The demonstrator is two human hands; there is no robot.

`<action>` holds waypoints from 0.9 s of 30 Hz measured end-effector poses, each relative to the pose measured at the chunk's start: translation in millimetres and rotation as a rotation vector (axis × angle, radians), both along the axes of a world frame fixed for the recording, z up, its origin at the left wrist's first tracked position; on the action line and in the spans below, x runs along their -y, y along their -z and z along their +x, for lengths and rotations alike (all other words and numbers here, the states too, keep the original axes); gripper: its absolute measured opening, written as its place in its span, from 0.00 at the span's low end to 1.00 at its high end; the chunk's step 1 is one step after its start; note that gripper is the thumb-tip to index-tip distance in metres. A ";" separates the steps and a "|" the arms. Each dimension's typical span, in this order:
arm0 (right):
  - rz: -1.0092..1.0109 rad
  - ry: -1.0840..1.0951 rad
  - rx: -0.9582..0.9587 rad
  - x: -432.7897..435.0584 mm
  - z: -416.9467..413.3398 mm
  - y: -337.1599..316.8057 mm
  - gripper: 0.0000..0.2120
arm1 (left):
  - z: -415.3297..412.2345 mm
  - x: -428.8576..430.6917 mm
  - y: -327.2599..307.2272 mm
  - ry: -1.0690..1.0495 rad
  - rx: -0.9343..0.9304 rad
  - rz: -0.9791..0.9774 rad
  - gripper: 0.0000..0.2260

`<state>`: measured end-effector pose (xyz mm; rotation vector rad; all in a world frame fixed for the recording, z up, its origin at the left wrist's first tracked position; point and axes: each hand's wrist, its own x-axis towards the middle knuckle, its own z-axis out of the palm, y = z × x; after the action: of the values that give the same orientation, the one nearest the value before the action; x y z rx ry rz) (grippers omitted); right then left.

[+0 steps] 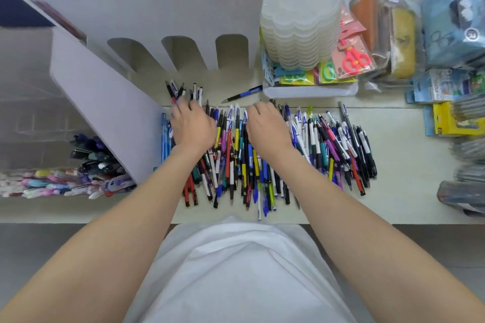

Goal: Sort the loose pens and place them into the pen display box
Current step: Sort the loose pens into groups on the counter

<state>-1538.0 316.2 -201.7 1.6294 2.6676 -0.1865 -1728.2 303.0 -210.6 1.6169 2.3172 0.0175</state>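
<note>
Many pens (328, 144), left hand (193, 127) beside box (110, 102) edge, right hand (267, 128) mid-pile

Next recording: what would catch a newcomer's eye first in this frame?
First, the broad heap of many-coloured pens spread across the middle. The left hand and right hand are both down on it, the left gripping a small bunch at the far edge. Behind stands the tall white display box with arched openings, and to its right a stack of frosted plastic trays.
</note>
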 end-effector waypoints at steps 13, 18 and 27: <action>-0.008 -0.100 0.288 -84.3 -51.9 15.2 0.12 | -50.6 -69.8 21.4 -0.095 -0.064 -0.203 0.28; -0.062 0.074 -0.136 -82.3 -78.7 18.0 0.09 | -42.6 -76.8 18.0 -0.114 0.087 -0.185 0.17; -0.627 0.446 -0.477 -56.4 -126.3 17.9 0.12 | -62.1 -65.3 12.7 -0.155 0.382 -0.151 0.14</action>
<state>-1664.3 372.6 -219.7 2.0605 2.0636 -1.4010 -1790.3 368.2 -223.3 1.2345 2.0853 0.1674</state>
